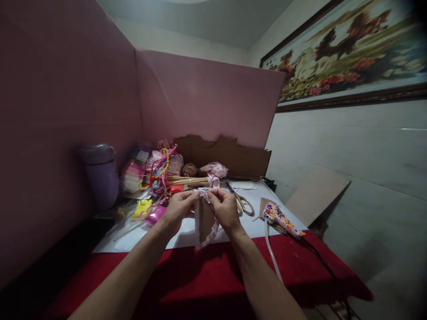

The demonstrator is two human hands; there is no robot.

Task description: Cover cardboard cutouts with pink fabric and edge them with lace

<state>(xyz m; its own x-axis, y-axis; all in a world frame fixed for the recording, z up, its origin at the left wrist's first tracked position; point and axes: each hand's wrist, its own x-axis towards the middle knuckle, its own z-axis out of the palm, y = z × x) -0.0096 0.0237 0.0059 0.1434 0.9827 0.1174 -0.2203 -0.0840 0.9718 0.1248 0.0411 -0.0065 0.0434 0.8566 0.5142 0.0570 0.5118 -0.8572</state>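
Note:
Both my hands are raised over the front of the table around a small piece of cardboard (206, 218). A pale pink patterned fabric strip (204, 194) runs along the cardboard's top edge, and its loose end hangs down at the right side. My left hand (182, 207) pinches the cardboard and the strip at the upper left corner. With thumb and fingers closed, my right hand (225, 210) grips the strip at the upper right. The fingers partly hide the top edge. Gold-handled scissors (246, 205) lie just beyond my right hand.
At the right, a flower-patterned glue gun (283, 221) with a long glue stick (271, 251) rests on cardboard, its cord running off the edge. Colourful pipe cleaners (162, 171), wooden sticks (187, 180), a twine ball (189, 170) and bunched fabric (214, 170) lie behind. A purple tumbler (102, 178) stands left.

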